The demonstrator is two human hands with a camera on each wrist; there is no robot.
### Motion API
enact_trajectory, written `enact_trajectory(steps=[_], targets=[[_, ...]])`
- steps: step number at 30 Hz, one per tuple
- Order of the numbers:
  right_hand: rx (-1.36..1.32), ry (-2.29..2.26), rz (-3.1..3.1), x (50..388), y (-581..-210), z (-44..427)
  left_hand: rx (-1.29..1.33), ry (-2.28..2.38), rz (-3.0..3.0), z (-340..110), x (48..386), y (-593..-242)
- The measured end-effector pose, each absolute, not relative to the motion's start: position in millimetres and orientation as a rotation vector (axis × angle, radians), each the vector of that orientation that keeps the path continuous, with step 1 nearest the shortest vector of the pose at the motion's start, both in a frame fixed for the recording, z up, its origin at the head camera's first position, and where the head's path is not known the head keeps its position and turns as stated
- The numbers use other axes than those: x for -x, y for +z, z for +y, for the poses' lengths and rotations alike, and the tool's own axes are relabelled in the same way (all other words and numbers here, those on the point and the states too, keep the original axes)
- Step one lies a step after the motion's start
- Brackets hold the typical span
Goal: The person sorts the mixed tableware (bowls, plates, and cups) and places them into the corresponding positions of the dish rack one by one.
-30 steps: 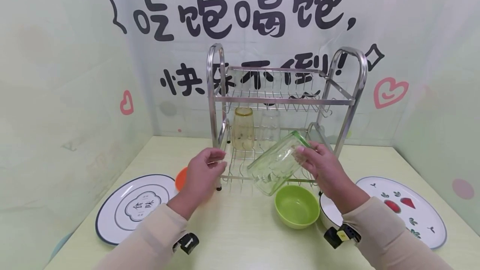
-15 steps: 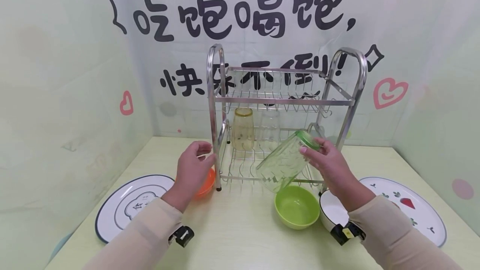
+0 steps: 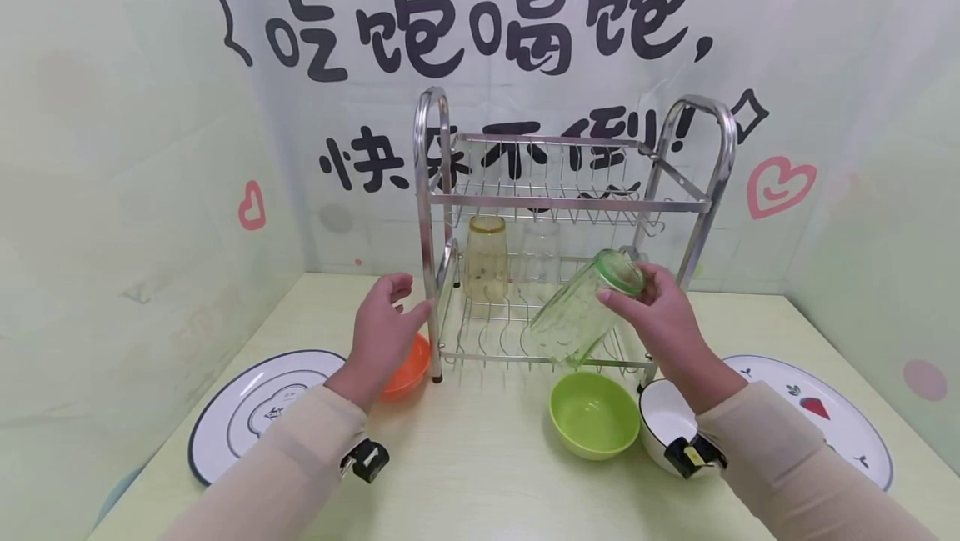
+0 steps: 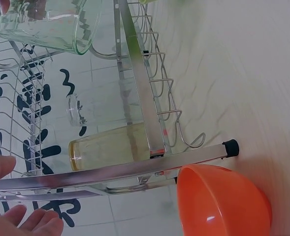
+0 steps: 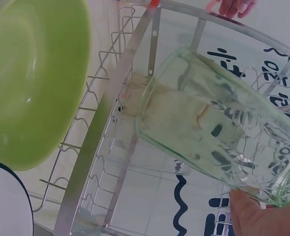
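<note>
Green-tinted glass (image 3: 581, 312), right of centre in the head view: I hold it aslant in my right hand (image 3: 667, 324), thumb and fingers pinching its thick green end, the mouth pointing to the lower left. My left hand (image 3: 384, 328), left of centre, has thumb and fingers apart, beside the left post of the metal rack (image 3: 570, 204); I cannot tell whether the thumb touches it. Behind the held glass, on the rack's lower tier, stand a yellowish glass (image 3: 486, 262) and, to its right, a clear glass (image 3: 540, 257). On the surface (image 3: 465, 474), lower right of centre, I note a green bowl (image 3: 594, 416) just beside a dark-rimmed white bowl (image 3: 663, 416). An orange bowl (image 3: 408, 370) sits by the rack's left foot. A blue-rimmed plate (image 3: 232, 391) lies lower left; a fruit-patterned plate (image 3: 847, 412), lower right. Black lettering marks the back wall (image 3: 360, 107).
</note>
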State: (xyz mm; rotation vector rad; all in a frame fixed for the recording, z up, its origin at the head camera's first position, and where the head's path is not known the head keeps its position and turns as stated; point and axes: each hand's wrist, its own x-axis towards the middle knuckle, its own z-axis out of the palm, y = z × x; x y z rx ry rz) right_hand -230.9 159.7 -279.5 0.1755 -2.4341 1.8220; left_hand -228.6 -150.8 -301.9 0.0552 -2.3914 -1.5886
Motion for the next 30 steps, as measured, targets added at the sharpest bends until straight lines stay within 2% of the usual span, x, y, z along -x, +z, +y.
enact_trajectory(steps=[30], targets=[[-0.084, 1.594, -2.384, 255, -302, 167, -0.013, -1.621, -2.4, -143, 259, -303]])
